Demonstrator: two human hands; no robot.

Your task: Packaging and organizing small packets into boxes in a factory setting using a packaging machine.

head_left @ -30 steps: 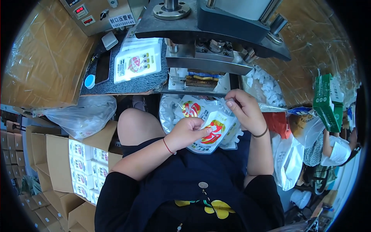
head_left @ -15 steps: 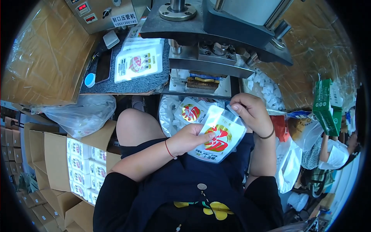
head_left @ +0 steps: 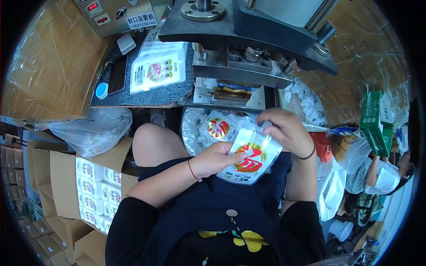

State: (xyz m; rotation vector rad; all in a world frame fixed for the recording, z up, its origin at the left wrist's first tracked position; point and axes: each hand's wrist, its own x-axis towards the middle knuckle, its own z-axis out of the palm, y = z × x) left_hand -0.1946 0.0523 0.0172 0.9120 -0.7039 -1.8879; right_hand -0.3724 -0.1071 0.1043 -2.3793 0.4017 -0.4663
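My left grip (head_left: 214, 160) is clamped on the printed pouch (head_left: 256, 158), which slants out to its right above the navy apron (head_left: 195, 201). My right grip (head_left: 289, 133) curls at the pouch's top edge; I can't tell whether it pinches anything. If the left pinch loosens on that glossy film, the pouch could slide down. Just beyond both grips, loose pouches (head_left: 219, 128) lie in a plastic liner (head_left: 190, 137), where a dropped one might get mixed in; farther out stands the metal press (head_left: 242, 73).

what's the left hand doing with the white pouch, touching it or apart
Touching: the head view shows the left hand holding the white pouch at its side, thumb laid over the printed front.
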